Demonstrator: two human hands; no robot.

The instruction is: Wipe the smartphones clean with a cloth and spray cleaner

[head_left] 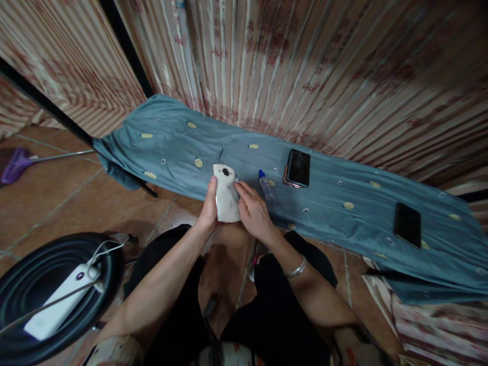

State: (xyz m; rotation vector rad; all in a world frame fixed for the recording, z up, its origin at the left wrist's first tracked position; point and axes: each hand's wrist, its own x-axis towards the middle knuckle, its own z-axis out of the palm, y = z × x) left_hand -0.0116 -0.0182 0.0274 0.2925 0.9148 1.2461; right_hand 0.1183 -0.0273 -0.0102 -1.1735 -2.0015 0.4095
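A white, curved handheld device [227, 203] with a round dark spot near its top is held up in front of me; its exact kind is unclear. My left hand [208, 208] grips it along the left edge, thumb upward. On its right side, the bent fingers of my right hand [252, 209] press against the surface. Whether a small thing is tucked under those fingers is hidden. Just right of my right hand, a small clear bottle with a blue cap [267, 185] lies on the blue-green patterned cloth [232, 140].
Phones, apparently stacked [298, 168], lie on the cloth-covered bench, and another dark phone [407, 224] farther right. A coiled black hose [110, 274] with a white power strip [61, 302] sits at lower left. Beyond are a purple broom [16, 163] and a pleated curtain [244, 66].
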